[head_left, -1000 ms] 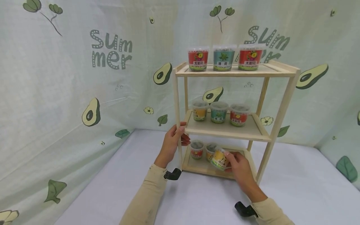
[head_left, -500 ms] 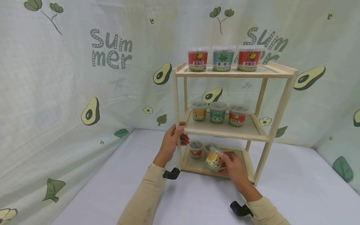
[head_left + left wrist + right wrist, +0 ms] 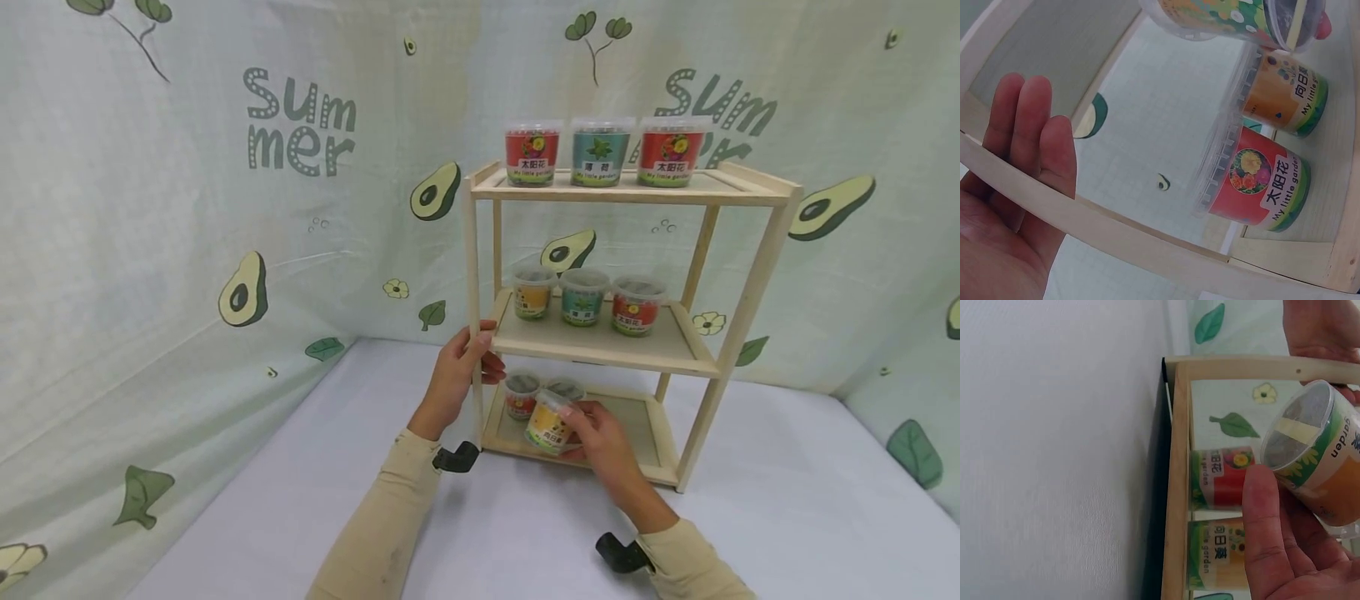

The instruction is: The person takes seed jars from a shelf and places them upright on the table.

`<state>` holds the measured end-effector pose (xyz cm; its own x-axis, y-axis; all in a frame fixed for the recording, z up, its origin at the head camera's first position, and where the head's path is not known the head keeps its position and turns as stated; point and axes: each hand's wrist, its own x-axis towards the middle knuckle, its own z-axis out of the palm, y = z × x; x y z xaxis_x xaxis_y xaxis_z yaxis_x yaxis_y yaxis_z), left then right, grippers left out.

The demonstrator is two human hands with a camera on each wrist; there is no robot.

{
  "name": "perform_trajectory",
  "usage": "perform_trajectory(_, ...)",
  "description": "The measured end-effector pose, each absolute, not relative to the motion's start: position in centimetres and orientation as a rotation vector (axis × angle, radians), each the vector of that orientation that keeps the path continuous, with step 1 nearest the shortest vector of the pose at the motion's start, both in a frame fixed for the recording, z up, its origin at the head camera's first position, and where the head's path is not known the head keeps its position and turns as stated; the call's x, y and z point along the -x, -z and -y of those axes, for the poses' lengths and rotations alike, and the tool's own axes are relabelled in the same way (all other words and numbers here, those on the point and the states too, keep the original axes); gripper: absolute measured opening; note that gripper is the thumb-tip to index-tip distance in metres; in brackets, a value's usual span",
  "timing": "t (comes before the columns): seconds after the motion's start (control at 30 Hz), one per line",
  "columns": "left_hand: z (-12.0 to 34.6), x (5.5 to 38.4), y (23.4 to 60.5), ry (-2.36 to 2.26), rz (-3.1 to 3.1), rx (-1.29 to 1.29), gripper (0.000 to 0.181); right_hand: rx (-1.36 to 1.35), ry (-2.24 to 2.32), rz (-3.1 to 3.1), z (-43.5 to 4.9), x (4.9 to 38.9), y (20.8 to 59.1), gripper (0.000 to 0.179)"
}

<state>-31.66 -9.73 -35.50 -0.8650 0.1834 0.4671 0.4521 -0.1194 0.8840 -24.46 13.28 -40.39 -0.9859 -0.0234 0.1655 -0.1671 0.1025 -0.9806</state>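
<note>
My left hand grips the left front post of a wooden rack near the middle shelf, thumb in front and fingers beyond it. My right hand holds a clear plastic cup with an orange label, tilted, at the front of the bottom shelf. In the right wrist view, the cup's base has a strip of tape across it. Behind it on the bottom shelf stand a red-labelled cup and another orange-labelled cup, side by side in the left wrist view.
On the middle shelf stand an orange cup, a teal cup and a red cup. The top shelf bears two red cups and a teal cup. A printed cloth hangs behind the white table.
My right hand has carried the orange-labelled cup leftward along the front of the bottom shelf, and it now partly covers the red cup. The left hand keeps its grip on the post.
</note>
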Motion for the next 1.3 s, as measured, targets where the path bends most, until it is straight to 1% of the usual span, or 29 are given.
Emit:
perform_trajectory(0.13,9.9,31.8,35.4,2.099,1.948,0.717,0.045,-0.213,-2.022,2.262,-12.3,24.7,40.8,0.049)
perform_trajectory(0.37,10.3,31.7,35.5,2.11,1.967,0.709,0.045,-0.308,-2.019,2.313,-10.3,24.6,42.0,0.043)
perform_trajectory(0.53,10.5,31.7,35.6,2.111,1.969,0.705,0.047,-0.388,-2.011,2.345,-9.2,24.1,41.9,0.046)
perform_trajectory(0.67,10.1,31.9,35.6,2.119,1.967,0.729,0.048,-0.383,-1.96,2.392,-9.0,23.9,42.0,0.048)
perform_trajectory(0.87,10.2,32.1,35.4,2.117,1.966,0.744,0.045,-0.364,-1.914,2.449,-8.2,24.3,42.0,0.051)
perform_trajectory(1.1,10.1,32.0,35.2,2.114,1.977,0.746,0.046,-0.47,-1.896,2.488,-8.1,24.3,42.2,0.053)
perform_trajectory(1.3,10.1,32.0,35.5,2.125,1.98,0.724,0.044,-0.485,-1.818,2.532,-8.2,24.2,42.6,0.056)
